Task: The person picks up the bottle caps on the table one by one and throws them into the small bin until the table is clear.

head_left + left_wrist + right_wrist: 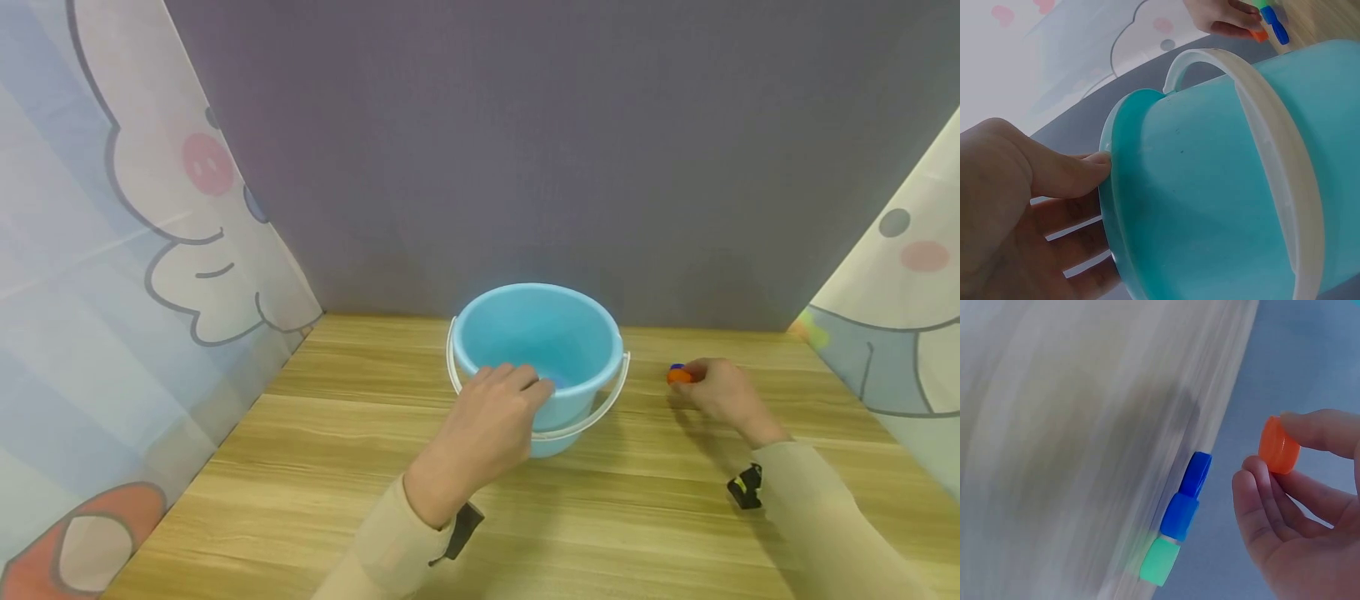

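Note:
A light blue plastic bucket stands upright on the table, its white handle hanging down over the front. My left hand grips the near rim, thumb outside and fingers inside in the left wrist view. An orange bottle cap is pinched between the thumb and fingers of my right hand, to the right of the bucket. Beside it on the table, in the right wrist view, lie a dark blue cap, a lighter blue cap and a green cap in a row.
The wood-grain table ends at a dark grey panel behind the bucket. Cartoon-printed curtains flank both sides. Something small and bluish shows inside the bucket, partly hidden by the left hand.

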`<state>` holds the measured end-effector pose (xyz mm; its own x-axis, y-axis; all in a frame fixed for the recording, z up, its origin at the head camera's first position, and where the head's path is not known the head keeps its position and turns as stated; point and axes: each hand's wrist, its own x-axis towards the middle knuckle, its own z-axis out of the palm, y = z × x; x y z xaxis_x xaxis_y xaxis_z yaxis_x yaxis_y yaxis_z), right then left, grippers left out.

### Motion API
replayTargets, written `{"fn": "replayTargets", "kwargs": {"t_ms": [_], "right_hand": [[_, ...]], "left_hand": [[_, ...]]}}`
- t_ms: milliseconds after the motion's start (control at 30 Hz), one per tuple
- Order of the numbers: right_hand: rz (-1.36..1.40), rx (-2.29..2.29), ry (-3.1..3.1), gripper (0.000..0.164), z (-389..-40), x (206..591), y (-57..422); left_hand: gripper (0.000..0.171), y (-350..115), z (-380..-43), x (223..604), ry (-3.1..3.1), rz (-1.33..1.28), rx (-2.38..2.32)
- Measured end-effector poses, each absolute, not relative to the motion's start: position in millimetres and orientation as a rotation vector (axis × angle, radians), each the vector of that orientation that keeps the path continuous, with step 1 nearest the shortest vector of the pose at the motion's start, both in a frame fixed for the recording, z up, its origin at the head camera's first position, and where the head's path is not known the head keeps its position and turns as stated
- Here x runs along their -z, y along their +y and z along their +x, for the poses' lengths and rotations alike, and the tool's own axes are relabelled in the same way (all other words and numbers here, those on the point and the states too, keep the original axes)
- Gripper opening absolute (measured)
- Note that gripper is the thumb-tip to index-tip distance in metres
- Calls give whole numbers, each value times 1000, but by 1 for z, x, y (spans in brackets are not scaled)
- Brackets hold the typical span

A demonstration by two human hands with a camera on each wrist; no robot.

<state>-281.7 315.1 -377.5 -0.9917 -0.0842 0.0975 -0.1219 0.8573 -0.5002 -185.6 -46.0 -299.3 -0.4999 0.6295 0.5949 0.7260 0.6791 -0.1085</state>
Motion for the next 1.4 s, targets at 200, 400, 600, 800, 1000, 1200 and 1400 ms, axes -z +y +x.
{"fn": "replayTargets", "kwargs": {"t_ms": [200,400,600,800,1000,1200,1400], "right_hand": [[188,-855,-2907,46,-281,379,307],[190,-924,-2873,47,-281,382,300],[156,-1015,-2835,49,-281,383,293],[153,-1126,-2801,50,-281,385,288],[127,-1210,-2791,53,-280,384,281],[89,-1293,-2769,58,-278,381,274],[47,-1363,-2736,62,-273,376,268]], "left_hand": [[33,-46,-186,299,-2284,-1039,205],[34,-46,-186,299,-2285,-1037,203],[33,-46,-185,299,-2282,-1035,196],[32,-46,-186,299,-2286,-1035,194],[33,-46,-186,299,-2285,-1033,196],[34,-47,-186,299,-2288,-1029,200],[33,-47,-186,299,-2295,-1036,203]]}}
